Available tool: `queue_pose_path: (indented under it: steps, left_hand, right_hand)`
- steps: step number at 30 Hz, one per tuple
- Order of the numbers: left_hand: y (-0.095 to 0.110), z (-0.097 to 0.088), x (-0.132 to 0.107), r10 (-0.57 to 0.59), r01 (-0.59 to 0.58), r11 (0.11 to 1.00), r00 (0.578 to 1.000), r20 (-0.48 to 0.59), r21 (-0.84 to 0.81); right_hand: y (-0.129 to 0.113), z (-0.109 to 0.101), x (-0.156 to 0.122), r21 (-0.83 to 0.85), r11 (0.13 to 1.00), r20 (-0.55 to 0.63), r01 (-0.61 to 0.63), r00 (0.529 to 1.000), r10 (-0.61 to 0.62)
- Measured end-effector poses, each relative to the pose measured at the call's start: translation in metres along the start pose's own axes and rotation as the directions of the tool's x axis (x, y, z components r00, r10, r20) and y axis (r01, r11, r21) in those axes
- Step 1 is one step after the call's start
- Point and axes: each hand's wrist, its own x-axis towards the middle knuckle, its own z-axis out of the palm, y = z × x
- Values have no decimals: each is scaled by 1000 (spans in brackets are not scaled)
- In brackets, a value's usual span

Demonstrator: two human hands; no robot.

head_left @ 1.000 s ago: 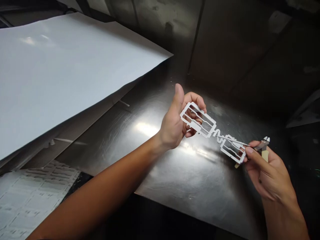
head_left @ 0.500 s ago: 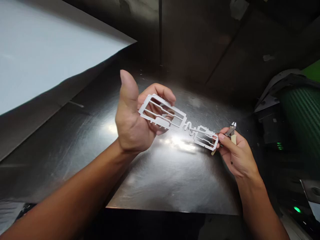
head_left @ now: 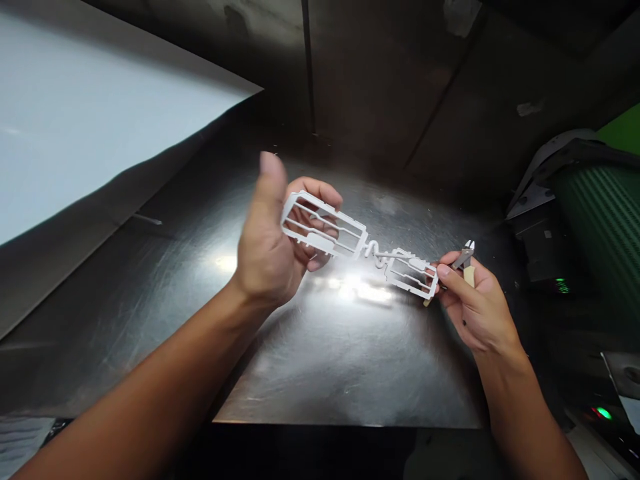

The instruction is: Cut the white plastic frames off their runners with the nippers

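Observation:
A white plastic molded part spans my two hands above the metal table. Its larger slotted frame (head_left: 325, 227) joins a smaller slotted frame (head_left: 413, 273) through a curly white runner (head_left: 376, 253). My left hand (head_left: 280, 233) is cupped around the larger frame's outer end, which lies against the palm. The left thumb stands raised, clear of the part, and the fingers curve loosely behind it. With thumb and fingers, my right hand (head_left: 473, 300) pinches the smaller frame's far end. That same hand also keeps hold of small side cutters (head_left: 467, 263) with cream handles, jaws pointing up.
Beneath the hands is a scratched, shiny metal table (head_left: 350, 373), its front edge close to me. A large white sheet (head_left: 110, 113) hangs at upper left. On the right are a green ribbed belt (head_left: 600, 227) and a green indicator light (head_left: 604, 413).
My left hand has shifted slightly right along the larger frame, and its thumb has tipped inward. The right hand keeps its grip. The whole view has moved slightly.

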Motion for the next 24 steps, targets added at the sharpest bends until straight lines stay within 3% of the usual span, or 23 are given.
queue_pose_path:
  steps: [3, 7, 10, 13, 15, 17, 20, 22, 24]
  left_hand:
    - [-5, -8, 6, -263, 265, 961, 964, -31, 82]
    - [-10, -19, 14, -553, 533, 832, 822, 140, 156]
    - [-6, -20, 17, -629, 634, 770, 731, 265, 78]
    - [0, -17, 15, -607, 653, 756, 727, 322, -50]
    - [2, -16, 13, -588, 643, 758, 745, 315, -106]
    - [2, -15, 11, -574, 623, 772, 768, 283, -126]
    - [0, -13, 9, -500, 524, 846, 843, 198, -94]
    - [-1, -10, 8, -430, 440, 896, 891, 144, -50]
    - [-1, -7, 5, -381, 384, 923, 915, 131, -4]
  right_hand:
    - [1, -5, 4, -210, 947, -92, 244, 959, -268]
    - [-3, -9, 5, -541, 674, -122, 503, 746, -655]
    - [-8, -8, 2, -614, 520, -96, 594, 598, -796]
    - [-12, -9, -2, -665, 434, -61, 608, 535, -842]
    - [-14, -11, -2, -707, 424, -65, 566, 546, -835]
    - [-16, -15, 0, -729, 489, -137, 479, 597, -790]
    - [-12, -20, 5, -547, 736, -256, 400, 757, -602]
    - [-5, -20, 5, -353, 872, -194, 340, 885, -424]
    - [4, -14, 1, -306, 917, -61, 256, 956, -287]
